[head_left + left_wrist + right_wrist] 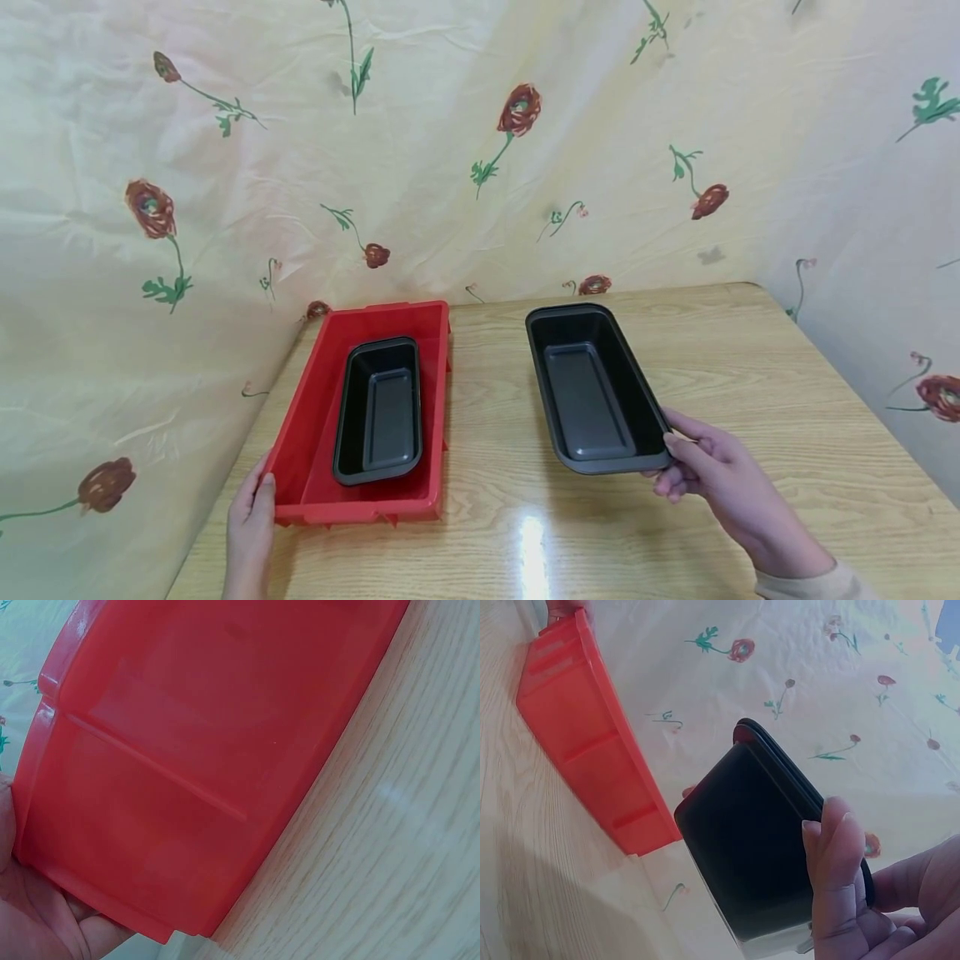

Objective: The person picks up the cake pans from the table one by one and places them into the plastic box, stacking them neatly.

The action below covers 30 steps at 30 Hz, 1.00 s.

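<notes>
My right hand (708, 475) holds a black loaf pan (588, 396) by its near right corner, thumb on the rim and fingers beneath. The pan is tilted and appears raised above the table; the right wrist view shows its dark outer side (750, 840). On the left stands a red plastic bin (300, 454), and my left hand (251, 525) grips its near left corner, with the thumb on the rim. A second black loaf pan (390, 417) lies inside the bin. In the left wrist view the bin's red wall (180, 757) covers most of the picture.
A light wood-grain table (487, 467) lies under everything, with bare wood between the bin and the right hand. Behind it and at both sides hangs a pale cloth (420, 167) printed with red flowers. Light glares on the table's near part.
</notes>
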Each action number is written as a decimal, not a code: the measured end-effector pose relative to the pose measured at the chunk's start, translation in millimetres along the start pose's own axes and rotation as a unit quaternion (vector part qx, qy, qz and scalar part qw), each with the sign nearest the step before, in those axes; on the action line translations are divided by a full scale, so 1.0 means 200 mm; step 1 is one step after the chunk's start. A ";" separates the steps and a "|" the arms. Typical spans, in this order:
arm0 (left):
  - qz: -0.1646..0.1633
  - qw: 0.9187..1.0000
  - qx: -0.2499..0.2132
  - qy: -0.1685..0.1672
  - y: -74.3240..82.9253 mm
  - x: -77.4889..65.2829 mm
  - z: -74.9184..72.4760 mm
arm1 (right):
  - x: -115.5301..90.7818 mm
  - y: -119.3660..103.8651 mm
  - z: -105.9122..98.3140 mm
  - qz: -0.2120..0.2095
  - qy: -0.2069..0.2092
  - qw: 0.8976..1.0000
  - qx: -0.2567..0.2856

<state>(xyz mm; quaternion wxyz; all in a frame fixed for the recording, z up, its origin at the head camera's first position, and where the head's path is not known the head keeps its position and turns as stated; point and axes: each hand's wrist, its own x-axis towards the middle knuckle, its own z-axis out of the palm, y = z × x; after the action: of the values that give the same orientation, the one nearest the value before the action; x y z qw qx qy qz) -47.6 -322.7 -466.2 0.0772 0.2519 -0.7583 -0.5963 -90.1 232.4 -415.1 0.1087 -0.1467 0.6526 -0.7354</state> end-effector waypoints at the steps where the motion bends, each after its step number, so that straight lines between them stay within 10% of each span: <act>1: 0.000 1.000 0.000 -0.001 0.00 0.00 0.00 | 0.00 0.00 0.00 0.002 0.000 1.000 -0.002; 30: 0.012 1.000 0.006 0.005 0.01 -0.01 0.00 | 0.08 -0.02 0.11 0.002 -0.024 1.000 -0.002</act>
<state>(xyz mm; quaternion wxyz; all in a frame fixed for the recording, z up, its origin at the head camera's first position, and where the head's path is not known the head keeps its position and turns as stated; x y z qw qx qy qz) -46.6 -321.6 -464.4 0.0868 0.2460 -0.7648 -0.5892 -96.2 206.5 -408.0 0.1257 -0.1628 0.6513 -0.7304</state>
